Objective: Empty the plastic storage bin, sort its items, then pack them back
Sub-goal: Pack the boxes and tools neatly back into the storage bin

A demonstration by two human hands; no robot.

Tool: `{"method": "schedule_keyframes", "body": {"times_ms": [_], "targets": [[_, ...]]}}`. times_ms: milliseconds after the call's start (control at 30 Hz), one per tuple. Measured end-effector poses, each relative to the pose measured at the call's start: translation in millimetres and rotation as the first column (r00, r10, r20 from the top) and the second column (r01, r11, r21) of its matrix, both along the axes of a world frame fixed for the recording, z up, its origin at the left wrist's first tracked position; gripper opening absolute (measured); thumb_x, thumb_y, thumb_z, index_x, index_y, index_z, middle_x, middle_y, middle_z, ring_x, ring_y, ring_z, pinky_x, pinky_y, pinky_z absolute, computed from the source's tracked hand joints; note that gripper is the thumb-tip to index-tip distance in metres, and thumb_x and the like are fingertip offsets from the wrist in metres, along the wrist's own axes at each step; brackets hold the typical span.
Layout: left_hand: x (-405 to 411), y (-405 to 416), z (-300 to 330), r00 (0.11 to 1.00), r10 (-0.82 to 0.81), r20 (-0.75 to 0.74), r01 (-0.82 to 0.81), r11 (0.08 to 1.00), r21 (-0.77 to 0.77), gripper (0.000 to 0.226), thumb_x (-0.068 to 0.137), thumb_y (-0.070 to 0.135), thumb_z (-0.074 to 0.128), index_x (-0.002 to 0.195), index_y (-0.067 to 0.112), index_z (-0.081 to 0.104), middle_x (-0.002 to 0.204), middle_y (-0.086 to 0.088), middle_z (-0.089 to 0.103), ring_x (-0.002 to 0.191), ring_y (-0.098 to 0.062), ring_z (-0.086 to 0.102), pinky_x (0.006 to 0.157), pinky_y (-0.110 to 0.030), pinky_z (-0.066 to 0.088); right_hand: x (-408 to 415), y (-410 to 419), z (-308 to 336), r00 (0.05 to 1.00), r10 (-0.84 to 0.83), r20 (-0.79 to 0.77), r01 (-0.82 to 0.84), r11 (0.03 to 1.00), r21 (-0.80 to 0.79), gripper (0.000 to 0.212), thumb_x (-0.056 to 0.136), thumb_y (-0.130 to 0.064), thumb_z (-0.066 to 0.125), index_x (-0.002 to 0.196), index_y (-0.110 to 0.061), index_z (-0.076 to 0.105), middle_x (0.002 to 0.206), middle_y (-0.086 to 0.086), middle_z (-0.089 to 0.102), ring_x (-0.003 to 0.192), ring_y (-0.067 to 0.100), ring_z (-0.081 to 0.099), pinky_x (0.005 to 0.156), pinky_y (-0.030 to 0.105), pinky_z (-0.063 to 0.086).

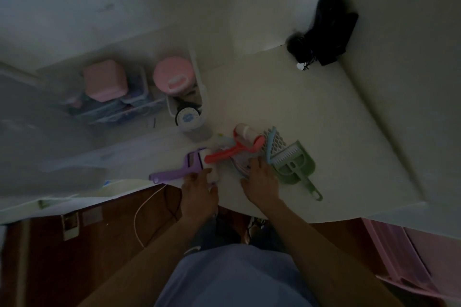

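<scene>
On the white table [311,112] lie a purple lint roller [174,169], a red lint roller [234,148], a green scoop [296,167] and a blue-and-white mesh scoop [270,142]. My left hand [199,187] grips the white roll end of the purple roller near the table's front edge. My right hand [260,179] rests with curled fingers on a flat packet [239,162] between the red roller and the green scoop. A white plastic bin [199,92] stands behind, holding a pink-lidded jar [172,75] and a round white item [187,117].
A pink box [104,80] sits on stacked clear containers at the left. A dark bundle [324,32] lies in the far right corner. A white cable [144,209] hangs over the brown floor below the table. Pink drawers [409,257] stand at the lower right.
</scene>
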State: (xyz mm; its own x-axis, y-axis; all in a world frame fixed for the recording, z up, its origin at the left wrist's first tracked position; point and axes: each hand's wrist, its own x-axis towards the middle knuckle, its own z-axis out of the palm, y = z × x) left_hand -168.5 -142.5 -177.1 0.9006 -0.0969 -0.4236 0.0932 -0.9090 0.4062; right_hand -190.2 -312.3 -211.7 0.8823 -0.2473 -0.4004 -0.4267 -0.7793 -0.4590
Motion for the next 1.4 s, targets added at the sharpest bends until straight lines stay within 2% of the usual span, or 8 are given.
{"method": "schedule_keyframes", "body": {"times_ms": [100, 200, 500, 667, 833, 1033, 1200, 1400], "targets": [[8.7, 5.1, -2.3, 0.999, 0.001, -0.051, -0.006, 0.997, -0.082, 0.055, 0.089, 0.022, 0.060, 0.141, 0.018, 0.044, 0.134, -0.019, 0.035, 0.127, -0.036, 0.034, 0.104, -0.046, 0.041, 0.1, 1.1, -2.9, 1.000, -0.004, -0.003, 0.004, 1.000, -0.003, 0.057, 0.087, -0.028, 0.065, 0.136, -0.013, 0.042, 0.149, 0.014, 0.035, 0.127, 0.035, 0.045, 0.091, 0.041, 0.049], [18.2, 8.4, -4.8, 0.999, -0.028, -0.029, 0.025, 0.996, -0.086, 0.057, 0.085, 0.029, 0.056, 0.140, 0.015, 0.046, 0.137, -0.022, 0.039, 0.132, -0.040, 0.032, 0.107, -0.048, 0.037, -5.9, 2.6, 1.4, 0.993, -0.033, 0.113, 0.030, 0.999, 0.031, 0.048, 0.083, -0.023, 0.069, 0.126, -0.012, 0.052, 0.133, 0.013, 0.051, 0.113, 0.034, 0.055, 0.081, 0.039, 0.051], [27.1, 13.6, -2.7, 0.995, 0.049, 0.082, -0.035, 0.986, -0.164, 0.039, 0.088, 0.014, 0.061, 0.127, 0.010, 0.056, 0.124, -0.014, 0.057, 0.120, -0.034, 0.044, 0.100, -0.044, 0.042, -11.1, -33.2, 22.7, 0.871, -0.420, 0.254, 0.387, 0.906, 0.170, 0.045, 0.089, -0.026, 0.069, 0.128, -0.016, 0.049, 0.123, 0.011, 0.058, 0.093, 0.027, 0.064, 0.069, 0.036, 0.055], [33.9, 16.0, 0.3, 0.995, 0.053, 0.087, -0.037, 0.984, -0.176, 0.049, 0.086, 0.021, 0.067, 0.132, 0.015, 0.051, 0.124, -0.013, 0.055, 0.117, -0.034, 0.047, 0.095, -0.042, 0.045, 24.5, -15.8, 27.9, 0.964, -0.149, 0.222, 0.147, 0.989, 0.024, 0.067, 0.088, -0.016, 0.066, 0.147, -0.028, 0.036, 0.151, 0.015, 0.029, 0.111, 0.037, 0.059, 0.080, 0.041, 0.055], [46.3, 14.8, 2.4, 0.994, 0.005, 0.106, 0.015, 0.982, -0.186, 0.061, 0.085, 0.018, 0.069, 0.141, 0.017, 0.044, 0.137, -0.016, 0.052, 0.117, -0.034, 0.054, 0.093, -0.046, 0.049, 41.8, -8.0, 14.4, 0.976, -0.189, 0.107, 0.193, 0.981, -0.024, 0.045, 0.086, -0.004, 0.059, 0.131, -0.011, 0.057, 0.149, 0.021, 0.031, 0.119, 0.039, 0.053, 0.095, 0.042, 0.050], [56.9, 1.6, 15.4, 0.987, 0.021, 0.161, 0.026, 0.958, -0.286, 0.026, 0.089, 0.014, 0.066, 0.115, 0.017, 0.066, 0.105, -0.008, 0.064, 0.091, -0.024, 0.063, 0.074, -0.020, 0.041, 39.2, -12.7, 31.4, 0.889, -0.238, 0.390, 0.230, 0.971, 0.069, 0.026, 0.085, -0.007, 0.066, 0.111, -0.011, 0.067, 0.129, 0.017, 0.044, 0.104, 0.037, 0.059, 0.085, 0.040, 0.053], [54.4, 4.9, 49.6, 0.985, -0.003, 0.173, 0.072, 0.915, -0.397, 0.007, 0.095, 0.030, 0.061, 0.094, 0.024, 0.064, 0.077, 0.007, 0.067, 0.067, -0.002, 0.060, 0.061, -0.010, 0.043, 25.9, -26.0, 61.6, 0.799, -0.266, 0.539, 0.156, 0.958, 0.242, 0.058, 0.081, -0.020, 0.075, 0.133, -0.018, 0.050, 0.133, 0.003, 0.043, 0.107, 0.024, 0.058, 0.082, 0.034, 0.054], [62.6, 36.2, 71.1, 0.986, 0.167, -0.006, -0.142, 0.819, -0.556, 0.023, 0.099, 0.020, 0.055, 0.084, 0.005, 0.065, 0.064, -0.003, 0.064, 0.055, -0.002, 0.057, 0.057, -0.017, 0.042, 35.5, 22.1, 65.0, 0.887, 0.131, 0.443, -0.196, 0.975, 0.103, 0.064, 0.086, -0.034, 0.071, 0.144, -0.030, 0.044, 0.150, -0.007, 0.039, 0.118, 0.016, 0.056, 0.092, 0.029, 0.050]]}}
